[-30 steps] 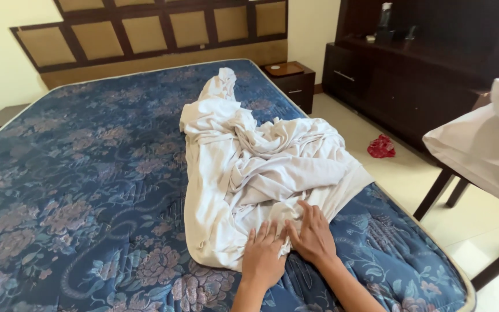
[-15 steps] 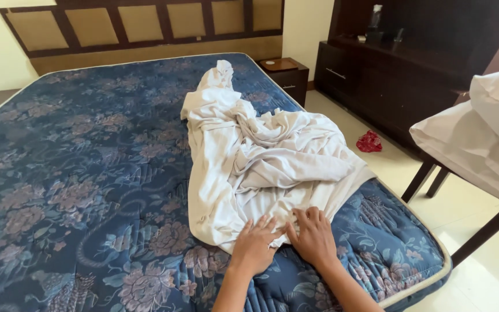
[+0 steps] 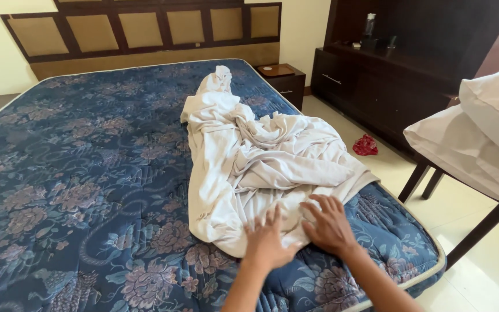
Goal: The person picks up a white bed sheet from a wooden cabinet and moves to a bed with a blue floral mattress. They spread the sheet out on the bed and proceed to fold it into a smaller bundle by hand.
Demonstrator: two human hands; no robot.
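Note:
A crumpled white sheet [image 3: 261, 156] lies in a long heap on the right half of a bare mattress [image 3: 76, 173] with a blue floral cover. My left hand [image 3: 268, 241] rests flat on the sheet's near edge, fingers apart. My right hand [image 3: 328, 222] lies beside it, fingers spread, on the same near edge of the cloth. Neither hand grips the fabric. Both forearms reach in from the bottom of the view.
A wooden headboard [image 3: 145, 29] backs the bed, with a nightstand [image 3: 281, 78] at its right corner. A dark cabinet [image 3: 399, 69] lines the right wall. White pillows [image 3: 480, 138] sit on a dark-legged stand at right. A red cloth [image 3: 365, 145] lies on the tiled floor.
The view has pulled back and turned slightly, showing more of the bed's near corner. Both hands stay on the sheet's near edge, spread a little wider.

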